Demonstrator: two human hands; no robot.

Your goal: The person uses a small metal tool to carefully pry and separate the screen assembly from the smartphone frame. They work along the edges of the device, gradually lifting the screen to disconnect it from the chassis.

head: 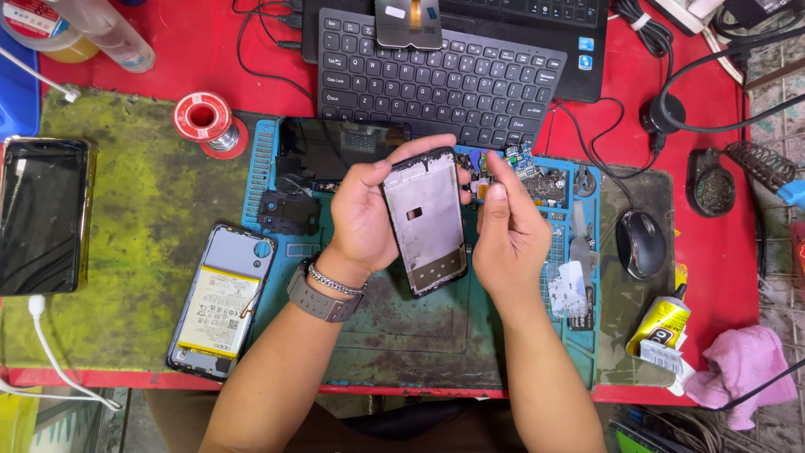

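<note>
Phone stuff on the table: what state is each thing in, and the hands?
Phone frame: bare, held tilted in left hand.
Right hand: beside frame, fingers pinched.
Opened phone: back off, battery showing.
Dark phone: screen off.
Glue tube: lying down.
Keyboard: a part resting on it.

Dark phone screen (42,214) far left; yellow-labelled battery (220,312) beside it.

Black keyboard (440,80), red solder spool (203,117), opened phone with battery (220,300), computer mouse (641,243), pink cloth (740,362), glue tube (660,323)
</note>
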